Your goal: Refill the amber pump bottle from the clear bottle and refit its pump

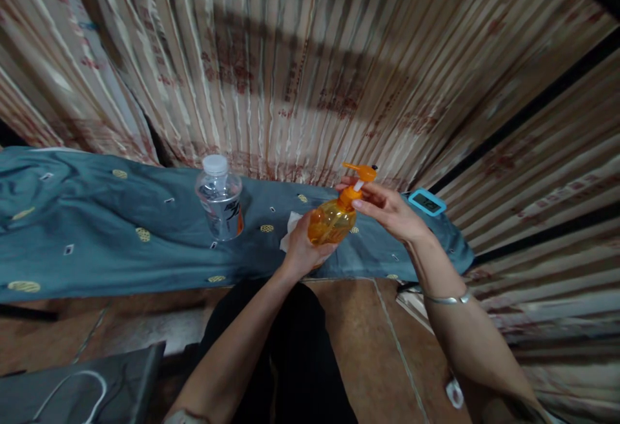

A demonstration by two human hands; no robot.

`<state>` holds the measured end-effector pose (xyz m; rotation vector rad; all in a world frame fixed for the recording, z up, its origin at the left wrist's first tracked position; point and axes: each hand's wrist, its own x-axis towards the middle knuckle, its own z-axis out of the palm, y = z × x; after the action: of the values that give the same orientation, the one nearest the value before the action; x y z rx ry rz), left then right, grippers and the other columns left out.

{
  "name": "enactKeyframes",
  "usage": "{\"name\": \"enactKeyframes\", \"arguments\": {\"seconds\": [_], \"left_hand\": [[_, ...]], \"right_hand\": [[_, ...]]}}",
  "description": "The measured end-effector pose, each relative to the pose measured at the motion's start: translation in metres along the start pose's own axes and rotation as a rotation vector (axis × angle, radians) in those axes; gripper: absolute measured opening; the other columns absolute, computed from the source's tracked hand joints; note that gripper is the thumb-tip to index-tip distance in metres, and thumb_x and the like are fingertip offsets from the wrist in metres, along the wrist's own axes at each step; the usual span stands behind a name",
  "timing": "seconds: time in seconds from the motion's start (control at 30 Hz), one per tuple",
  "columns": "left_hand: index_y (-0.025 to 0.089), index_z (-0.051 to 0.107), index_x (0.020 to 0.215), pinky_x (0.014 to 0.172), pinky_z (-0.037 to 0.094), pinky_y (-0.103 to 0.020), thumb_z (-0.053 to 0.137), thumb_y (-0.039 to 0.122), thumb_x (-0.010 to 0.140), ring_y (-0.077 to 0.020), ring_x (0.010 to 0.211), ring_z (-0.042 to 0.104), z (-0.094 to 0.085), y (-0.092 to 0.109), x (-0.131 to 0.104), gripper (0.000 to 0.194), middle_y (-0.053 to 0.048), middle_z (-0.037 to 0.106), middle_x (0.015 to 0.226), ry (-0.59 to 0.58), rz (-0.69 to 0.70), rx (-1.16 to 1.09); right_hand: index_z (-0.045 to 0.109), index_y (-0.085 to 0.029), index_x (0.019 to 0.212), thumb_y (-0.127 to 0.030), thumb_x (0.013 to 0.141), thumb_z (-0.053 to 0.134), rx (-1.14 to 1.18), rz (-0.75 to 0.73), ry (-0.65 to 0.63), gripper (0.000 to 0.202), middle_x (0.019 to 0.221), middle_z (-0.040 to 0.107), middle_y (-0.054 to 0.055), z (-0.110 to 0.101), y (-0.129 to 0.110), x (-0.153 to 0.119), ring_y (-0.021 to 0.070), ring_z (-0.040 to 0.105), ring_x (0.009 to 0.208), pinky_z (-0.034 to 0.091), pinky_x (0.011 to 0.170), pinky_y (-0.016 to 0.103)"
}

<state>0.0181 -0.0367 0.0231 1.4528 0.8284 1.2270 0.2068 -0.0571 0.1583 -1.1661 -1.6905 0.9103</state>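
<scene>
An amber see-through pump bottle [334, 222] with an orange pump head is tilted to the right above the cloth-covered surface. My left hand [306, 249] is wrapped round its lower body. At the neck, my right hand [380, 207] has its thumb and fingers closed about the orange collar, just below the raised pump. Behind my left hand a piece of white tissue [292, 223] shows, partly covered by the hand. A clear plastic bottle [220, 201] with a white cap stands upright to the left, apart from both hands.
A teal patterned cloth [165, 249] covers the narrow surface. Near its right end lies a blue-framed digital clock [427, 202]. Pleated curtains [290, 75] hang behind and to the right. A grey surface with a white cable [99, 375] is at lower left.
</scene>
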Motion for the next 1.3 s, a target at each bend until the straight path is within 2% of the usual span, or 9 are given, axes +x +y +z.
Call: {"name": "enactKeyframes", "arguments": {"seconds": [0.1,0.23,0.37,0.47,0.67,0.77,1.0,1.13,1.3], "left_hand": [[0.022,0.065,0.123,0.105,0.059,-0.048,0.095,0.022,0.062,-0.0290,0.112,0.075,0.005,0.001,0.001,0.068,-0.007,0.078,0.122,-0.031,-0.020,-0.051],[0.023,0.065,0.122,0.104,0.059,-0.047,0.094,0.018,0.060,-0.0286,0.112,0.075,0.017,-0.006,0.004,0.069,-0.005,0.078,0.120,-0.032,-0.025,-0.075],[0.023,0.064,0.123,0.102,0.060,-0.048,0.093,0.018,0.061,-0.0288,0.110,0.075,0.031,-0.017,0.010,0.069,-0.006,0.077,0.120,-0.012,-0.011,-0.040],[0.023,0.063,0.124,0.104,0.059,-0.050,0.092,0.021,0.062,-0.0302,0.115,0.073,0.036,-0.022,0.016,0.068,-0.007,0.076,0.123,-0.010,0.011,0.019],[0.021,0.060,0.129,0.111,0.056,-0.055,0.094,0.025,0.061,-0.0342,0.124,0.070,0.040,-0.027,0.021,0.076,-0.010,0.074,0.128,-0.012,-0.028,0.094],[0.022,0.061,0.128,0.110,0.056,-0.054,0.094,0.027,0.062,-0.0334,0.123,0.070,0.041,-0.030,0.022,0.074,-0.009,0.074,0.128,-0.018,-0.021,0.088],[0.023,0.059,0.129,0.111,0.056,-0.055,0.095,0.028,0.065,-0.0333,0.124,0.070,0.041,-0.034,0.021,0.074,-0.009,0.073,0.130,-0.017,-0.011,0.119],[0.024,0.058,0.133,0.113,0.055,-0.054,0.097,0.031,0.065,-0.0342,0.128,0.069,0.041,-0.036,0.020,0.078,-0.010,0.072,0.133,-0.013,0.007,0.138],[0.023,0.055,0.135,0.110,0.057,-0.053,0.097,0.040,0.069,-0.0358,0.125,0.071,0.040,-0.037,0.017,0.080,-0.012,0.073,0.133,-0.019,0.032,0.160]], "right_hand": [[0.077,-0.027,0.115,-0.066,0.080,0.088,-0.001,0.015,-0.033,0.054,0.129,0.075,0.008,-0.007,0.001,-0.001,0.0254,0.071,0.121,0.055,0.111,0.044],[0.076,-0.027,0.119,-0.065,0.083,0.086,-0.019,0.022,-0.044,0.053,0.130,0.074,0.007,-0.015,0.008,-0.004,0.0241,0.070,0.123,0.053,0.113,0.044],[0.072,-0.023,0.126,-0.060,0.088,0.084,-0.051,0.021,-0.044,0.054,0.134,0.072,0.010,-0.023,0.019,-0.005,0.0247,0.068,0.126,0.051,0.116,0.050],[0.070,-0.019,0.128,-0.056,0.092,0.081,-0.065,0.015,-0.046,0.053,0.135,0.070,0.011,-0.029,0.029,-0.004,0.0260,0.067,0.126,0.050,0.115,0.054],[0.070,-0.019,0.126,-0.053,0.096,0.077,-0.074,-0.003,-0.006,0.046,0.128,0.071,0.010,-0.036,0.049,-0.005,0.0242,0.069,0.117,0.055,0.108,0.051],[0.069,-0.019,0.124,-0.052,0.096,0.077,-0.089,-0.036,0.093,0.044,0.123,0.071,0.008,-0.027,0.060,-0.009,0.0229,0.069,0.112,0.057,0.103,0.048],[0.066,-0.018,0.123,-0.051,0.099,0.073,-0.137,-0.066,0.459,0.041,0.118,0.068,0.007,0.013,0.084,-0.006,0.0203,0.068,0.103,0.059,0.095,0.044],[0.067,-0.018,0.120,-0.054,0.101,0.069,-0.190,-0.015,0.606,0.040,0.113,0.069,0.006,0.031,0.084,-0.005,0.0190,0.068,0.098,0.059,0.093,0.042],[0.068,-0.018,0.120,-0.056,0.099,0.071,-0.261,0.037,0.738,0.043,0.115,0.070,0.007,0.048,0.079,-0.009,0.0203,0.068,0.102,0.057,0.098,0.045]]}}
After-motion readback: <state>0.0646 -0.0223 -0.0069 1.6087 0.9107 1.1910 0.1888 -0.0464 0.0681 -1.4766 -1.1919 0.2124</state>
